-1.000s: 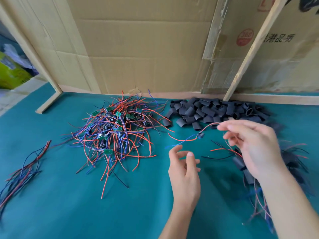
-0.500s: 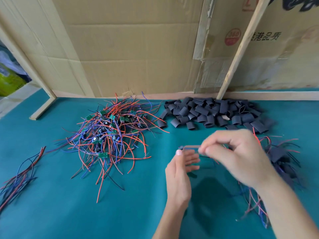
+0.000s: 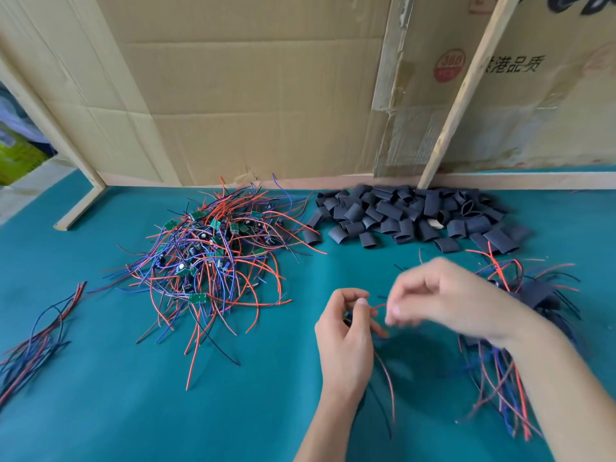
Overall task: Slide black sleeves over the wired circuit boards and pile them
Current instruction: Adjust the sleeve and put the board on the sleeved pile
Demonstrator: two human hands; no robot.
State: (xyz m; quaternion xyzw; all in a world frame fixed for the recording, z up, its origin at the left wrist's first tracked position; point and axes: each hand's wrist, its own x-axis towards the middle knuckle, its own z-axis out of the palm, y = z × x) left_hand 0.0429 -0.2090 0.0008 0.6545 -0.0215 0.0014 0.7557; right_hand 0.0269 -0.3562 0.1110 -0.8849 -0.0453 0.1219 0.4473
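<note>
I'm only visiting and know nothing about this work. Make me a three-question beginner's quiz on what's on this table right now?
1. True or false: the pile of black sleeves lies to the right of the heap of bare wired boards.
2. Which hand is nearer the finished sleeved pile? A) left hand B) right hand
3. Fill in: the table cover is ____ in colour.

Key
1. True; both lie along the cardboard wall.
2. B; that pile lies just behind the right wrist.
3. Teal. Both hands pinch the red wire of one board between them.
</note>
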